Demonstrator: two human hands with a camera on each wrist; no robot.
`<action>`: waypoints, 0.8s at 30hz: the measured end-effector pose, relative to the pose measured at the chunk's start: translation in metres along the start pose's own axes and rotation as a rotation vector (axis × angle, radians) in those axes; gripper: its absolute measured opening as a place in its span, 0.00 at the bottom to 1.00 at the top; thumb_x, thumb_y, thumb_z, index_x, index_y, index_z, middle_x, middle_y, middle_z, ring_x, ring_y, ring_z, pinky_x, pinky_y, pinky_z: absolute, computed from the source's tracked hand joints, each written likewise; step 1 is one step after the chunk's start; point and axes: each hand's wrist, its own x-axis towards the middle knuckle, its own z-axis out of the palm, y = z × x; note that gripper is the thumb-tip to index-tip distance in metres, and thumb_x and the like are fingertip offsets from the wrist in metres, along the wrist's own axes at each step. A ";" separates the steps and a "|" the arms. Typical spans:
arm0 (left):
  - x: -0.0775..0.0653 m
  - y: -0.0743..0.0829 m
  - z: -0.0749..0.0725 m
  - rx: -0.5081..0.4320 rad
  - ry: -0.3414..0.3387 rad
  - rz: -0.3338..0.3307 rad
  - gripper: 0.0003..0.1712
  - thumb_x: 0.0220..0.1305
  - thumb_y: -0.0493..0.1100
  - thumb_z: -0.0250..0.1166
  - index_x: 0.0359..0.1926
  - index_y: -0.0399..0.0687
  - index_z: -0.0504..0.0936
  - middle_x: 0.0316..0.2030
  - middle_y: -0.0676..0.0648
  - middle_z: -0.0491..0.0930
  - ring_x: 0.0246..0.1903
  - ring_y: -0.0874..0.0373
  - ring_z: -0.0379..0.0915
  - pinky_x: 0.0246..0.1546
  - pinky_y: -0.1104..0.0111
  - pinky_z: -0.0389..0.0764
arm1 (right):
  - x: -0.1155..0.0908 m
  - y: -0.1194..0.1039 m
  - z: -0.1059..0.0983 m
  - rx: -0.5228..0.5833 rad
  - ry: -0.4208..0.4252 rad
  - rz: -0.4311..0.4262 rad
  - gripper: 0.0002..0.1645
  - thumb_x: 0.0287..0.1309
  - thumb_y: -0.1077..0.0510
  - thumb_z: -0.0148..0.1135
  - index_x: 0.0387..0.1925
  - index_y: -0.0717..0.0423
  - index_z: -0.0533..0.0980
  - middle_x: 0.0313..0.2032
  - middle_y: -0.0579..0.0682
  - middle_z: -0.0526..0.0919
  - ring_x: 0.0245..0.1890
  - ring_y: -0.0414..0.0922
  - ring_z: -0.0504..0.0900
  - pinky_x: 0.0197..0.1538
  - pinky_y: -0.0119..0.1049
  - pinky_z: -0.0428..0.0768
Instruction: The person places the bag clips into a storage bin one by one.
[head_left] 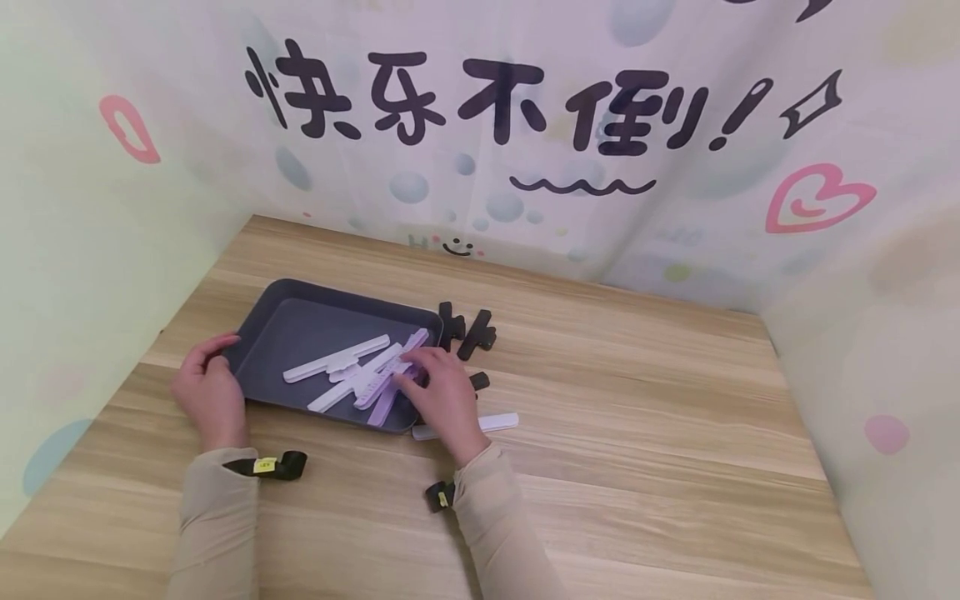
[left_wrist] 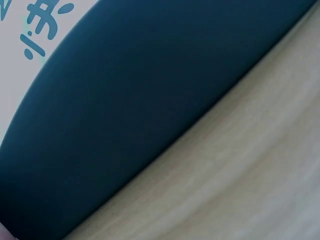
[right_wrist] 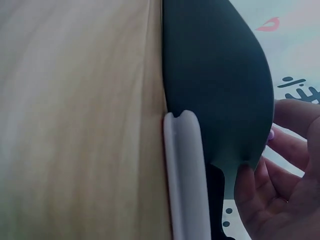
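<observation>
A dark grey tray [head_left: 300, 312] sits on the table, its left rim gripped by my left hand [head_left: 212, 396]. In the left wrist view the tray's outer wall [left_wrist: 150, 90] fills most of the picture. White and purple long-bar clips lie crossed in the tray's right half, among them a white clip [head_left: 330, 360]. Over this pile, my right hand [head_left: 446, 400] pinches a pale purple clip [head_left: 382, 379] with thumb and fingers. In the right wrist view that hand [right_wrist: 285, 170] is at the tray's wall, with only a speck of purple showing by the fingers.
Black clips [head_left: 477, 333] lie just right of the tray, partly behind my right hand. Another white clip [head_left: 501, 422] lies on the wooden table [head_left: 637, 433] under my right wrist. A printed cloth [head_left: 487, 167] hangs behind the table and at its sides.
</observation>
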 end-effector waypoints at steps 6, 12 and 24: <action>0.000 -0.001 0.000 -0.001 -0.003 -0.012 0.23 0.55 0.26 0.42 0.38 0.41 0.83 0.41 0.51 0.79 0.48 0.61 0.66 0.46 0.75 0.61 | -0.001 -0.003 0.002 -0.073 0.020 -0.005 0.18 0.49 0.46 0.62 0.43 0.46 0.78 0.45 0.44 0.76 0.46 0.41 0.70 0.47 0.34 0.70; 0.000 0.000 0.000 0.002 -0.007 -0.015 0.23 0.56 0.26 0.42 0.39 0.42 0.83 0.43 0.49 0.79 0.49 0.61 0.66 0.49 0.74 0.61 | -0.002 -0.005 0.004 -0.139 0.049 -0.003 0.18 0.48 0.46 0.62 0.42 0.46 0.79 0.45 0.43 0.77 0.45 0.40 0.70 0.42 0.34 0.72; 0.001 -0.001 0.000 0.013 -0.011 -0.020 0.24 0.56 0.26 0.41 0.39 0.43 0.83 0.44 0.50 0.78 0.50 0.62 0.65 0.51 0.74 0.60 | -0.001 -0.003 0.003 -0.163 0.007 -0.039 0.23 0.48 0.51 0.63 0.50 0.46 0.75 0.48 0.41 0.76 0.43 0.39 0.67 0.37 0.31 0.72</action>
